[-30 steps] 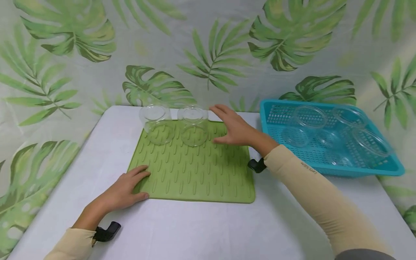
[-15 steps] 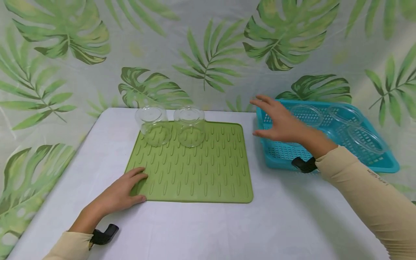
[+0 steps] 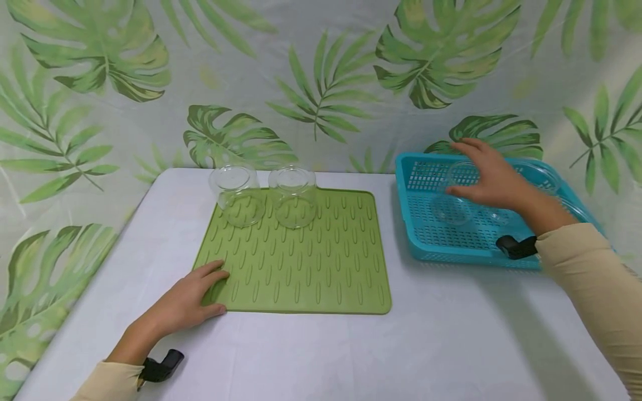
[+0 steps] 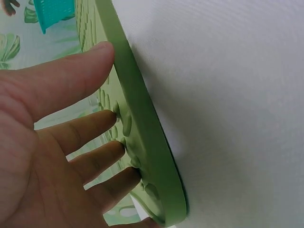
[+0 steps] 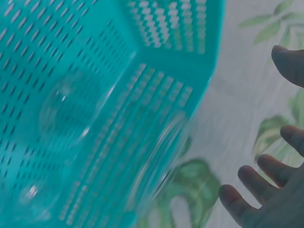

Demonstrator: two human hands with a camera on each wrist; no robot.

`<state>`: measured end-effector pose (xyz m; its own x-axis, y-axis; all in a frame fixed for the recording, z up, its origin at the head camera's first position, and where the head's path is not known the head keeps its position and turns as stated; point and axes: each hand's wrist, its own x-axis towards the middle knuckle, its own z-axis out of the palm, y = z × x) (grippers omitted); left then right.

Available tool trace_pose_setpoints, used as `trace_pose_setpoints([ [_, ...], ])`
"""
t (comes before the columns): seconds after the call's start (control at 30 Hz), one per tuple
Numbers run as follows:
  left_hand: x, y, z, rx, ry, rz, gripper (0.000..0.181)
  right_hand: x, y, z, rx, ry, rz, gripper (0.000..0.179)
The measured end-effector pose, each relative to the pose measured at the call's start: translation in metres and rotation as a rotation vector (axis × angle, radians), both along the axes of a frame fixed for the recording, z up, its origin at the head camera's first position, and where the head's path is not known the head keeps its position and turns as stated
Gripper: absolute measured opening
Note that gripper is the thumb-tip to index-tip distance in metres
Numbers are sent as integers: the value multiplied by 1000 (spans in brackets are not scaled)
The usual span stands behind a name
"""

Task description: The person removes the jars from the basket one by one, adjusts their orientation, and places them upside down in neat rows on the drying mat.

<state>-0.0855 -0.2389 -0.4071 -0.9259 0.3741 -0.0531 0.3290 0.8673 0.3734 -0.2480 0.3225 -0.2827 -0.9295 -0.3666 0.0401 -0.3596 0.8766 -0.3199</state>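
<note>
My left hand (image 3: 180,301) rests at the near left corner of a green ridged mat (image 3: 311,267), fingertips on its ridges and thumb at its front edge. In the left wrist view its fingers (image 4: 102,156) are spread and nearly straight. Over a blue perforated basket (image 3: 413,236) hovers my right hand (image 3: 501,184), thumb and fingers wide apart, holding nothing. Just below and left of it stands a clear glass (image 3: 451,209), its rim (image 5: 159,159) near the basket wall in the right wrist view. Other clear glasses in the basket are partly hidden by this hand.
Two clear glasses, a left one (image 3: 236,195) and a right one (image 3: 293,195), stand side by side at the mat's far left. Behind the white-covered table (image 3: 301,356) hangs a leaf-patterned cloth (image 3: 351,67). The basket sits at the back right.
My right hand has moved right, from beside the glasses on the mat to above the basket, staying spread. My left hand has kept its place on the mat's corner.
</note>
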Motion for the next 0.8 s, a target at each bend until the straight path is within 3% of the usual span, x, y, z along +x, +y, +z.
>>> trace_pose_setpoints([
  [0.37,2,-1,-1,29,-21,-3,64,-8,36,-15,73,-95,-101,104],
  [0.8,2,-3,-1,27,-21,2,64,-18,46,-29,58,-230,-186,119],
])
